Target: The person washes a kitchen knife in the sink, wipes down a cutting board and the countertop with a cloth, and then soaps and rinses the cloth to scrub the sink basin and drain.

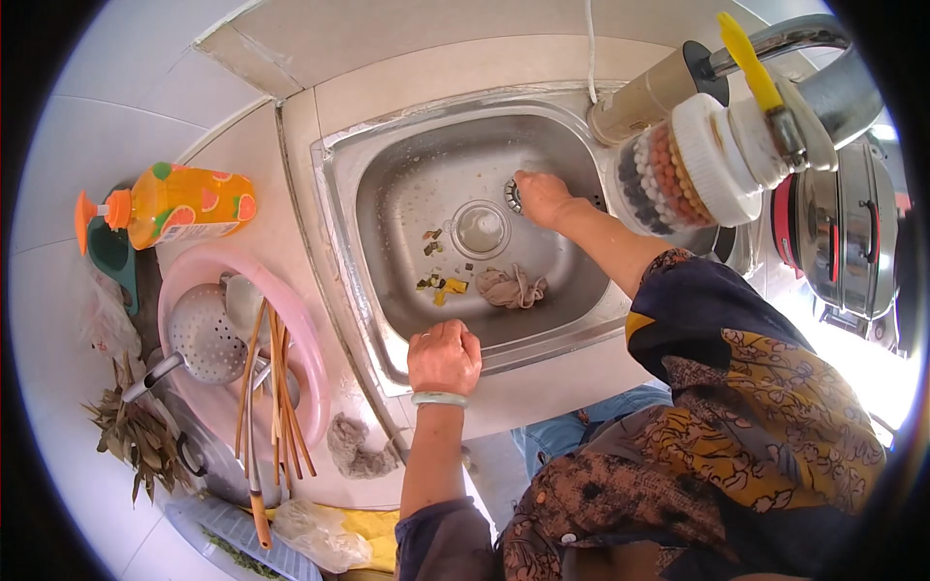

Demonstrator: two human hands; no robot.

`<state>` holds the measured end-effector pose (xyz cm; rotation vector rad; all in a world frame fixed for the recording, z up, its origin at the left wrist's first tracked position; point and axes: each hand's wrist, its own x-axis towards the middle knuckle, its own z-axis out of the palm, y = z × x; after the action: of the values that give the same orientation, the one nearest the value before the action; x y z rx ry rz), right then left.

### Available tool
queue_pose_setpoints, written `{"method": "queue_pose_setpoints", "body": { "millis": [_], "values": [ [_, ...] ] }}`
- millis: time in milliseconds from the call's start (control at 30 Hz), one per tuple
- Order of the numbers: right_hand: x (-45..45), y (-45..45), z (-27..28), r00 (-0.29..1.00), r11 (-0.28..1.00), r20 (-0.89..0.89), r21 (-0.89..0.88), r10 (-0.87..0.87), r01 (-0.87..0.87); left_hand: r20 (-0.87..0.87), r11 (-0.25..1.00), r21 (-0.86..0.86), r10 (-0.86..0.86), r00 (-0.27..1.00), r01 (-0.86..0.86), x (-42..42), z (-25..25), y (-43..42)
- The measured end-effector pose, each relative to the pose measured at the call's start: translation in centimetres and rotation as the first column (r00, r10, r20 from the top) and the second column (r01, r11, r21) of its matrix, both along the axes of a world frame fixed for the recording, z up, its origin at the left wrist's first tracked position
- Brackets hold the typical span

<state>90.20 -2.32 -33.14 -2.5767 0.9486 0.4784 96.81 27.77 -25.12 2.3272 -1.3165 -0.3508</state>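
Observation:
My right hand [544, 199] is inside the metal sink [417, 174], its fingers closed on a small round metal sink strainer [511, 197]. Just left of it, the round drain [481, 229] shows in the basin floor. Curled into a fist, my left hand [444, 360] rests at the sink's front edge, with a pale bangle on the wrist; nothing shows in it. Between the hands lies a crumpled, wet beige cloth [511, 288]. Yellow and dark food scraps [449, 289] are scattered beside it.
A faucet with a bead-filled filter [668, 165] overhangs the sink's right side. On the left, a pink basin [315, 358] holds a perforated skimmer [208, 329] and chopsticks [281, 397], near an orange soap bottle [194, 205]. A lidded pot [843, 232] stands far right.

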Motion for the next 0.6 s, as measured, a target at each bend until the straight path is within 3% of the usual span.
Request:
{"method": "queue_pose_setpoints", "body": {
  "millis": [300, 467, 533, 600],
  "values": [
    [0.1, 0.2, 0.6, 1.0, 1.0, -0.009, -0.004, 0.028, -0.028, 0.038, 1.0, 0.003, 0.0, 0.999, 0.0, 0.0, -0.2, 0.1],
    [-2.0, -0.2, -3.1, 0.962, 0.981, 0.234, -0.162, 0.141, -0.105, 0.022, 1.0, 0.014, 0.003, 1.0, -0.003, 0.0, -0.1, 0.1],
    [-1.1, 0.2, -1.4, 0.977, 0.989, 0.184, -0.126, 0.104, -0.082, 0.022, 1.0, 0.016, 0.004, 1.0, -0.004, 0.0, -0.1, 0.1],
    [0.5, 0.5, 1.1, 1.0, 1.0, -0.022, 0.001, -0.007, 0.007, 0.027, 1.0, 0.02, 0.003, 1.0, -0.003, 0.0, 0.0, 0.1]
  ]
}}
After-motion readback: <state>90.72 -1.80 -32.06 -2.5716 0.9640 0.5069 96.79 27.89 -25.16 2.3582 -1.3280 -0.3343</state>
